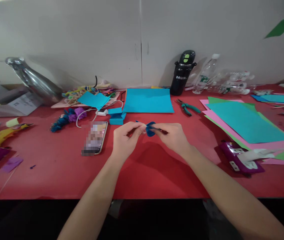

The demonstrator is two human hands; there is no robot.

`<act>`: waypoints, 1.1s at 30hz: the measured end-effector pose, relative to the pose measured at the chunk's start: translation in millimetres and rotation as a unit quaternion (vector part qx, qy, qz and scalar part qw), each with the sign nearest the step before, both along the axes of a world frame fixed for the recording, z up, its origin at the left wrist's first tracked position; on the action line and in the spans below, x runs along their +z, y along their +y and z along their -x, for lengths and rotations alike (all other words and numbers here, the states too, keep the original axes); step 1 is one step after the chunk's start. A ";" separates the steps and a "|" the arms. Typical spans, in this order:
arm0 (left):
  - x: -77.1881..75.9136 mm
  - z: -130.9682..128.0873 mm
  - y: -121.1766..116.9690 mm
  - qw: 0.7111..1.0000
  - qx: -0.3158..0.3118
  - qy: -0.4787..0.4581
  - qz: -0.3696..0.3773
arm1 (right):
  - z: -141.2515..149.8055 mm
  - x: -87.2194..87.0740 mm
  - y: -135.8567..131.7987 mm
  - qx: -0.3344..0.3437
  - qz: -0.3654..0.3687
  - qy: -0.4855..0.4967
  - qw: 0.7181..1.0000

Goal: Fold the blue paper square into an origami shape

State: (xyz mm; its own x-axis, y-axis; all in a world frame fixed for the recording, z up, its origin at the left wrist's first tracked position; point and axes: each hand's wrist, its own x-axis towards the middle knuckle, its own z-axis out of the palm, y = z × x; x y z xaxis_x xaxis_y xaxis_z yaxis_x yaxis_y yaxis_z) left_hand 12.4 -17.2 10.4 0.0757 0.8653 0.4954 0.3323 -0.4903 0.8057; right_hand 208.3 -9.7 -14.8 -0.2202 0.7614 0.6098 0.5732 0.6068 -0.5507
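Between my two hands, above the red table, is a small dark blue piece of curled paper. My left hand is closed in a pinch on its left end, thumb against forefinger. From the other side my right hand pinches the same piece, its fingers partly covering it. A folded light blue paper stands just beyond my left hand. Nearby lies a phone, its screen blurred out.
Blue sheets lie at the back, near pliers and a black bottle. Coloured paper is stacked at right beside a purple glue gun. At left are a steel jug and blue and purple paper flowers.
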 end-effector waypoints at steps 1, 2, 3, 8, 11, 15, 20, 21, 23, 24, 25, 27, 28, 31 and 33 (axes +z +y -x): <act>0.0 0.2 0.3 1.000 0.002 -0.006 0.002 | -0.2 0.5 -0.1 0.003 0.002 0.003 1.000; 0.0 0.5 0.7 1.000 0.005 -0.011 0.004 | -0.6 1.1 -0.3 0.006 0.004 0.004 1.000; 0.0 0.9 1.1 1.000 0.008 -0.016 0.005 | -1.0 1.8 -0.4 0.009 0.005 0.005 1.000; 1.2 2.6 2.0 1.000 0.018 -0.018 0.004 | -2.3 4.3 -1.8 0.018 0.009 0.019 1.000; 1.7 3.0 1.8 1.000 0.017 -0.010 -0.003 | -1.9 4.6 -2.4 0.017 0.030 0.035 0.999; 1.6 3.8 1.7 1.000 0.002 -0.010 -0.019 | -1.8 6.4 -3.6 0.026 0.068 0.057 0.996; -0.1 8.0 3.5 0.998 -0.048 -0.031 -0.031 | -1.3 11.4 -5.9 0.037 0.103 0.078 0.991; -0.6 9.4 4.5 0.997 -0.056 -0.035 -0.038 | -1.2 12.0 -6.2 0.040 0.110 0.086 0.989; -1.3 12.7 7.2 0.995 -0.066 -0.034 -0.068 | -1.0 12.5 -6.3 0.037 0.121 0.102 0.987; -1.4 14.4 8.8 0.994 -0.068 -0.026 -0.087 | -1.1 12.6 -6.2 0.034 0.125 0.110 0.985; -1.5 15.8 10.3 0.992 -0.066 -0.013 -0.106 | -1.3 12.6 -6.1 0.030 0.129 0.115 0.984; -1.4 17.9 13.0 0.989 -0.058 0.018 -0.134 | -2.1 12.7 -6.0 0.029 0.135 0.120 0.983; -1.4 18.5 14.0 0.988 -0.055 0.032 -0.140 | -2.5 12.9 -6.0 0.033 0.137 0.119 0.983; -2.4 18.7 15.5 0.987 -0.050 0.060 -0.142 | -3.4 13.6 -6.7 0.051 0.137 0.115 0.983; -3.6 18.6 16.1 0.987 -0.045 0.071 -0.140 | -3.3 14.0 -7.5 0.060 0.141 0.111 0.982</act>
